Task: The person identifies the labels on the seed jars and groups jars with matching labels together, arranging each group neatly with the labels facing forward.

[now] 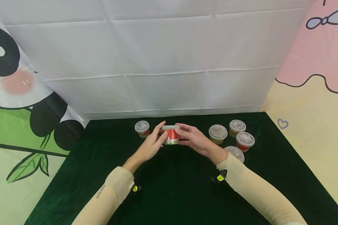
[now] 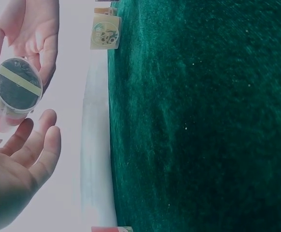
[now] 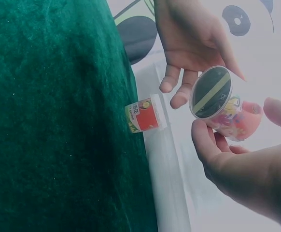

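Note:
Both hands hold a small plastic tub point(image 1: 171, 136) with a red label and a pale lid, raised over the dark green table. The left hand point(image 1: 151, 146) grips its left side, thumb against the label. On the opposite side, the right hand point(image 1: 195, 140) has its thumb on the label's edge and fingers behind. The wrist views look up at the tub's dark round base point(image 2: 19, 84), crossed by a pale yellow band. Part of the coloured label point(image 3: 234, 121) shows between the fingers in the right wrist view.
A lidded tub point(image 1: 142, 129) stands on the green cloth point(image 1: 174, 193) left of the hands. Several more lidded tubs point(image 1: 218, 133) are grouped at the right, one point(image 1: 235, 153) partly behind the right forearm. A white sheet point(image 1: 163, 62) hangs behind the table.

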Available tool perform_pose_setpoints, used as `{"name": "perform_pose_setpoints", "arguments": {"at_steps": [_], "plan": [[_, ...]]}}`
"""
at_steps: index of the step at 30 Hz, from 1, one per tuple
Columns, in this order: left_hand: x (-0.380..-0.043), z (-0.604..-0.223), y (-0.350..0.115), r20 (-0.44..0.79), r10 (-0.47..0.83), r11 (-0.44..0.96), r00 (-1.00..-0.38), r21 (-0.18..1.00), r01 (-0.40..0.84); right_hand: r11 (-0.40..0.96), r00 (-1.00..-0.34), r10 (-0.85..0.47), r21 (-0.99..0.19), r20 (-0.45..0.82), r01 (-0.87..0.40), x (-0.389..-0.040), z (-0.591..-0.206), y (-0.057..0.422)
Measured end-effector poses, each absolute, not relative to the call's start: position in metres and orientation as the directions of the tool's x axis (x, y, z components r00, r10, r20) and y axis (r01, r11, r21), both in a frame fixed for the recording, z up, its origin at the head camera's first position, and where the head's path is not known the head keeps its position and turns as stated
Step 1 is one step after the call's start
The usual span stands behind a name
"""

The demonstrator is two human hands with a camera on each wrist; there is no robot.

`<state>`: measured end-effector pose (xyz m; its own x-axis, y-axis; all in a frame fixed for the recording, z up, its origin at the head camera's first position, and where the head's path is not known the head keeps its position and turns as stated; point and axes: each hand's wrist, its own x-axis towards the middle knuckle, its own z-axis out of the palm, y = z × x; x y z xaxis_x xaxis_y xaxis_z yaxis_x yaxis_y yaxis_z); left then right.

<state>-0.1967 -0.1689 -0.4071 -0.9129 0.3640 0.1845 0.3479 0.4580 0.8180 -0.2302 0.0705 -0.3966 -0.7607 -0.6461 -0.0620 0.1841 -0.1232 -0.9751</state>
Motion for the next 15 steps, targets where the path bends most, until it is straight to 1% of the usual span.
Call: {"name": "perform_pose_setpoints", "arguments": {"at_steps": [9, 15], "plan": [[-0.1996, -0.4116, -0.1677, 0.198, 0.365, 0.416, -0.91, 0.84, 0.35, -0.139, -0.763, -0.645, -0.973, -0.052, 0.185, -0.233, -0.3975, 0.0702], [-0.1999, -0.4103, -0.1651, 0.175, 0.369, 0.408, -0.913, 0.852, 0.328, -0.144, -0.763, -0.644, -0.97, -0.058, 0.194, -0.2337, -0.3982, 0.0721]]}}
